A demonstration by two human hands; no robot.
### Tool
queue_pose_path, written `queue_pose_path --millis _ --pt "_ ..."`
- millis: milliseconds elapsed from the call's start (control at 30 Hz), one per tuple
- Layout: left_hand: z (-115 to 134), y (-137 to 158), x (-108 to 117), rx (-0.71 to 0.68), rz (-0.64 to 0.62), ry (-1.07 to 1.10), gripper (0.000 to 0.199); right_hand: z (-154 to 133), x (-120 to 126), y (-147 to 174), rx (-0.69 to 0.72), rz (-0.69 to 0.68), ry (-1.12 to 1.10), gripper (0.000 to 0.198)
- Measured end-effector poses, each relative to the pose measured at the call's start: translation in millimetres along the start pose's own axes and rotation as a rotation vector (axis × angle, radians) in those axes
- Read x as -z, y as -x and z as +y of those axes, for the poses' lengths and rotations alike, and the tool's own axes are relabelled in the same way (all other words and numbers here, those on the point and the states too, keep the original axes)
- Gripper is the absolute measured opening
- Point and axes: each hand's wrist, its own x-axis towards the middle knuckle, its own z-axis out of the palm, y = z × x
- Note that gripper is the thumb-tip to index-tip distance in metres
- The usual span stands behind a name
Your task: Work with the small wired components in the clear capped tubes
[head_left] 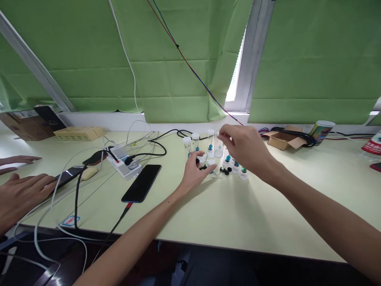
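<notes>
Pale-green blinds (pixel 172 87) hang behind a cream desk (pixel 268 222) where, at far left, two hands (pixel 26 194) of someone nearby appear, one lying on a dark phone (pixel 69 176); next come one white power strip (pixel 121 165) and a second dark phone (pixel 141 183). At centre, the person's left hand (pixel 193 171) spreads thumb and forefinger wide around small clear containers, contact unclear. Just beyond, toward the window, stand four tall clear tubes (pixel 210 142), the rightmost beneath the narrowed fingertips of the right hand (pixel 245 145); whether they grip it cannot be told. Good handling would likely mean a light pinch, straight vertical movement and a wrist kept clear of neighbours that could topple. Small black pieces (pixel 226 171), too bunched to count, lie beside three short clear cups (pixel 235 169) with teal or green contents. Farther right: one open cardboard box (pixel 281 141), one canister (pixel 322 133), one partly visible bottle (pixel 375 145).
</notes>
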Motion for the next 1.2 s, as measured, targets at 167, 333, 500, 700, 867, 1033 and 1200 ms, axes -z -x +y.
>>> queue_pose_path --millis 167,333,500,700,867,1033,1200 --pt "2.3 0.7 0.8 -0.008 -0.063 -0.006 0.047 -2.2 -23.4 5.6 -0.093 -0.246 -0.219 0.016" --pt "5.1 3.1 1.5 -0.069 -0.121 -0.045 0.03 -6.8 -33.1 4.8 -0.112 -0.338 -0.418 0.021" --pt "3.2 2.8 2.0 -0.067 -0.124 -0.05 0.03 -5.5 -39.8 -8.0 -0.116 -0.263 -0.368 0.025" --pt "-5.3 3.1 -1.7 -0.09 -0.196 -0.129 0.026 -4.0 -51.5 -11.4 -0.077 -0.34 -0.291 0.02" --pt "-4.4 5.7 -4.5 -0.126 -0.273 -0.186 0.026 0.9 -56.8 -3.5 -0.078 -0.428 -0.248 0.017" --pt "-0.3 8.5 -4.8 -0.158 -0.281 -0.216 0.024 5.9 -54.2 -1.2 -0.063 -0.448 -0.291 0.017" --pt "3.4 8.1 -3.0 -0.188 -0.279 -0.183 0.025 11.6 -55.3 -3.6 -0.071 -0.398 -0.327 0.018"
